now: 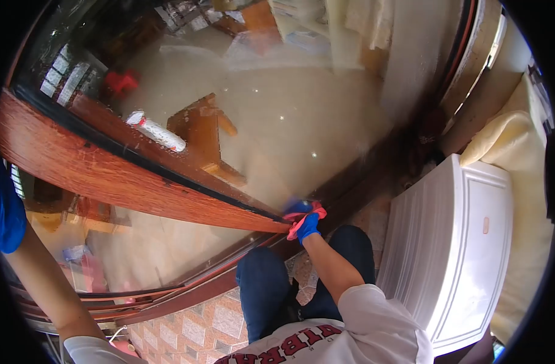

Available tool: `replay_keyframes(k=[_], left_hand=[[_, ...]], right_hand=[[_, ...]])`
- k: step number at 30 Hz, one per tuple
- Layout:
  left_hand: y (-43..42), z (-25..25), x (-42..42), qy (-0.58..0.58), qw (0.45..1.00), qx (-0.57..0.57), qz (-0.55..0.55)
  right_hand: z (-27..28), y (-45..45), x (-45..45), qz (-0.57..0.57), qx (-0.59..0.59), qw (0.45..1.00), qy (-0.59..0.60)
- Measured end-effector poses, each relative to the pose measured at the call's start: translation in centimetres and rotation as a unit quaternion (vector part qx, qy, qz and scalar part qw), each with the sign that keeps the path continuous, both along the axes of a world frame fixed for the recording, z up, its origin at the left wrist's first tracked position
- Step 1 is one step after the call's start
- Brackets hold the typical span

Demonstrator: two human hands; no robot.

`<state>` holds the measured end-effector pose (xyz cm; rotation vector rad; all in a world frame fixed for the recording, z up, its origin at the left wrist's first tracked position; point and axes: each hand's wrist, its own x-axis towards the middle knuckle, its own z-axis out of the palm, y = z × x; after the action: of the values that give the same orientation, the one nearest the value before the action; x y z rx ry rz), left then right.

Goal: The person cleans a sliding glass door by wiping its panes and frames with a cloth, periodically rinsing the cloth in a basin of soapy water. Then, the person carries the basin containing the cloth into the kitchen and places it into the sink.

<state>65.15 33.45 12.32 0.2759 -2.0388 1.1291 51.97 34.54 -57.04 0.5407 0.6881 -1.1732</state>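
My right hand (308,229), in a blue glove, is closed around a pink cloth (297,227). It presses the cloth against the lower corner of a large glass pane (277,127), where the glass meets the reddish wooden frame (120,176). Water drops and smears show on the glass. At the far left edge, my left hand (6,209) is raised, also in a blue glove, beside the wooden frame. Its fingers are cut off by the view's dark border, so what it holds is hidden.
A white cabinet (447,255) stands close on the right, with cream fabric (502,136) beside it. Patterned tiles (195,324) cover the floor by my knees. Through the glass or reflected in it are a wooden stool (201,133) and a white tube (159,133).
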Motion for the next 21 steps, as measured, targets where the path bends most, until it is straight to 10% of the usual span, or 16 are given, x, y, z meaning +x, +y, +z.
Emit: replay_keyframes(k=[3, 6, 9, 12, 21], left_hand=[[0.4, -0.5, -1.2, 0.066, 0.997, -0.002, 0.044], [1.3, -2.8, -3.1, 0.280, 0.938, 0.003, 0.205], [1.7, 0.5, -1.2, 0.058, 0.990, 0.041, 0.125], [1.8, 0.5, -0.8, 0.062, 0.989, 0.029, 0.132], [3.0, 0.7, 1.2, -0.004, 0.983, 0.152, 0.104]], right_hand=[[-4.3, 0.7, 2.1, 0.009, -0.052, 0.999, -0.004], [5.1, 1.6, 1.6, 0.004, 0.037, 0.990, 0.136], [9.6, 4.7, -1.2, 0.055, -0.138, 0.986, -0.079], [24.0, 7.9, -1.8, -0.029, -0.296, 0.952, -0.072], [61.2, 11.2, -2.2, 0.003, -0.293, 0.940, -0.175]])
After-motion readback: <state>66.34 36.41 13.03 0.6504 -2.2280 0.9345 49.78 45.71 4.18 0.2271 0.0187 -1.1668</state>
